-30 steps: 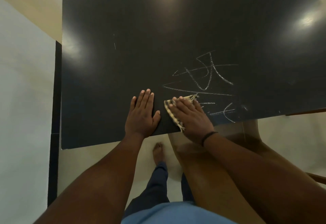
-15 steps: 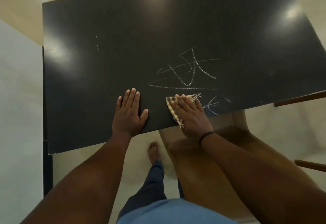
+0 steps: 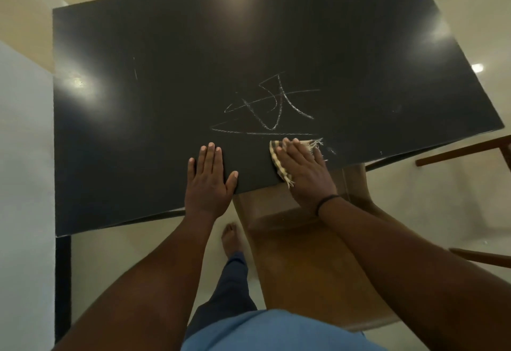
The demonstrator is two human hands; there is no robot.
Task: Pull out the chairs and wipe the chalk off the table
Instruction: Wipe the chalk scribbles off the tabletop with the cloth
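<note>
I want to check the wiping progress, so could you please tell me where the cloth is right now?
In the head view, the striped cloth lies under the right hand at the table's near edge, just below the chalk marks.

Both arms reach forward, left hand (image 3: 208,182) flat with fingers straight, right hand (image 3: 302,171) pressing palm-down.

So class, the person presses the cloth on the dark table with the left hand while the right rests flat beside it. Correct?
Not quite: the head view shows the right hand pressing the cloth on the table, while the left hand rests flat beside it.
</note>
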